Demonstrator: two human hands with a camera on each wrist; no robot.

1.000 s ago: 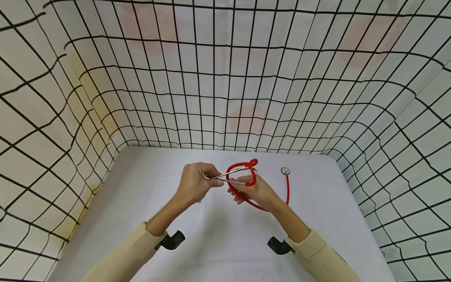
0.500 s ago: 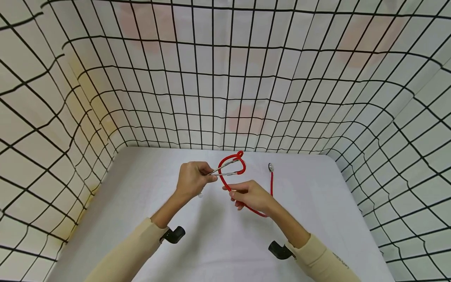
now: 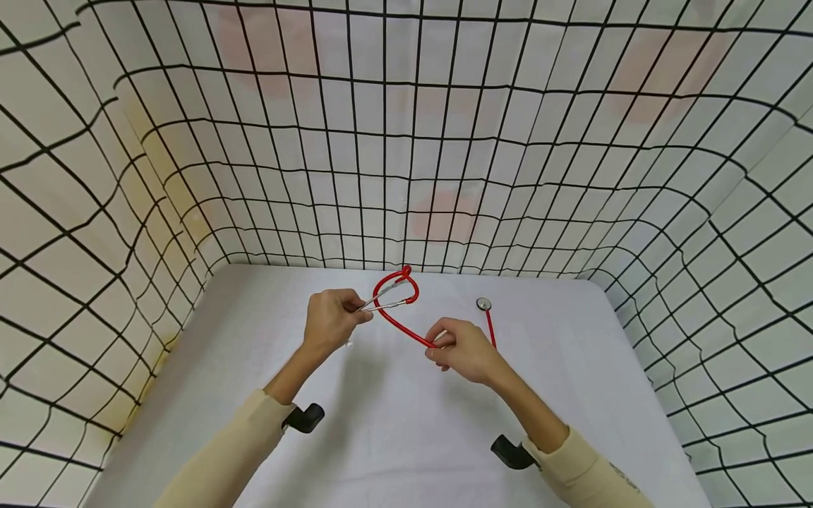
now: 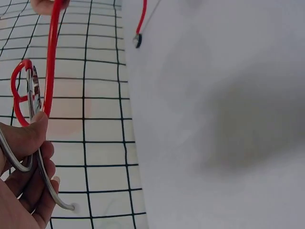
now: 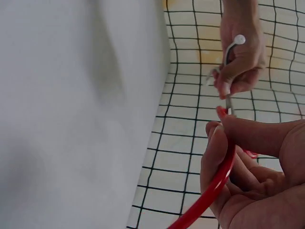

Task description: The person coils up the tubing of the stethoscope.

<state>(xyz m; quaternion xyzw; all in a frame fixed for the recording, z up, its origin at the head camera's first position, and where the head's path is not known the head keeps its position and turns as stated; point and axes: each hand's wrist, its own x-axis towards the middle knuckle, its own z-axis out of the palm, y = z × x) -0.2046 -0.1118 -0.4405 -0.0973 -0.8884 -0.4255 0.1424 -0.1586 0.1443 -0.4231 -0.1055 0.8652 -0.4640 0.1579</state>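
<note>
A stethoscope with red tubing (image 3: 401, 326) and metal ear tubes (image 4: 47, 179) is held between both hands over the white table. My left hand (image 3: 330, 321) pinches the two metal ear tubes between thumb and fingers. Beyond it the red tubing bends into a loop, seen in the head view. My right hand (image 3: 466, 351) pinches the red tube farther along, and in the right wrist view the tube runs out below the fingers (image 5: 214, 148). The round chest piece (image 3: 484, 304) hangs at the tube's end, to the right. A white eartip (image 5: 239, 39) shows beside the left hand.
The white table (image 3: 394, 437) lies under both hands. A black grid net (image 3: 381, 176) stands upright along the back and both sides. Dark wrist cameras sit at both cuffs, and a shadow falls on the cloth.
My right hand has slid along the red tube, away from the loop, stretching it between the hands. My left hand has shifted left with the ear tubes. The chest piece has moved left.
</note>
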